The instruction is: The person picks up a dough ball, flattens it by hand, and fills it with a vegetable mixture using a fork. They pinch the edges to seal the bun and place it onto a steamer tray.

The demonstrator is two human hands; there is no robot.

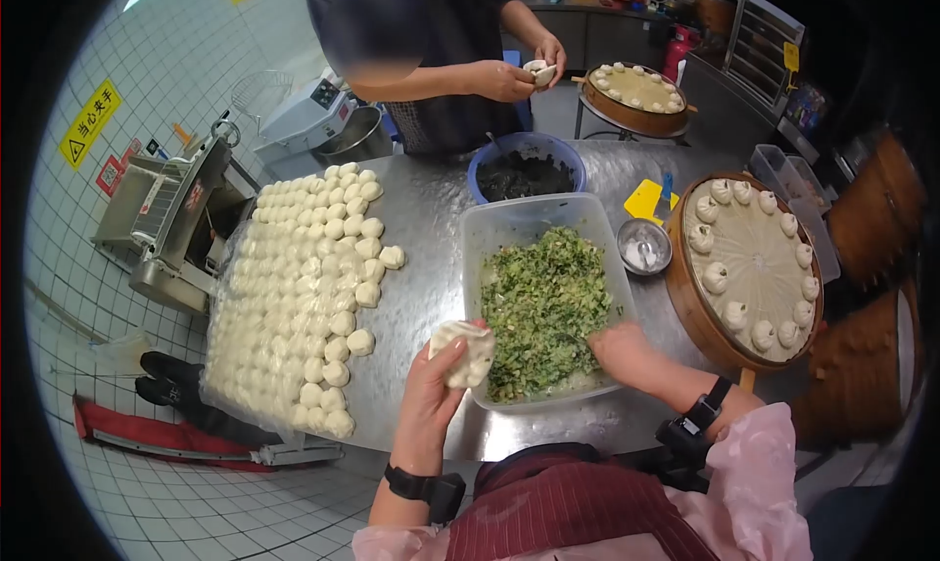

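Observation:
My left hand point(436, 385) is closed on a flat, round dough wrapper point(468, 353), held up beside the near left corner of a clear plastic tub point(474, 267). Chopped green filling point(543, 306) covers the bottom of the tub. At its right wall, my right hand point(622, 353) is closed around a thin metal utensil point(573, 340). That utensil's tip is sunk in the filling, so its full shape is hidden. Left of the tub lie many dough balls point(343, 323) in rows, partly under clear plastic film point(264, 316).
A bamboo steamer point(682, 302) with pleated buns point(717, 277) stands at right. Near it are a metal bowl point(644, 247) and a yellow scraper point(643, 201). Behind the tub sits a blue basin point(477, 174) of dark filling. Across the steel table point(416, 218), another person's hands point(509, 79) hold dough.

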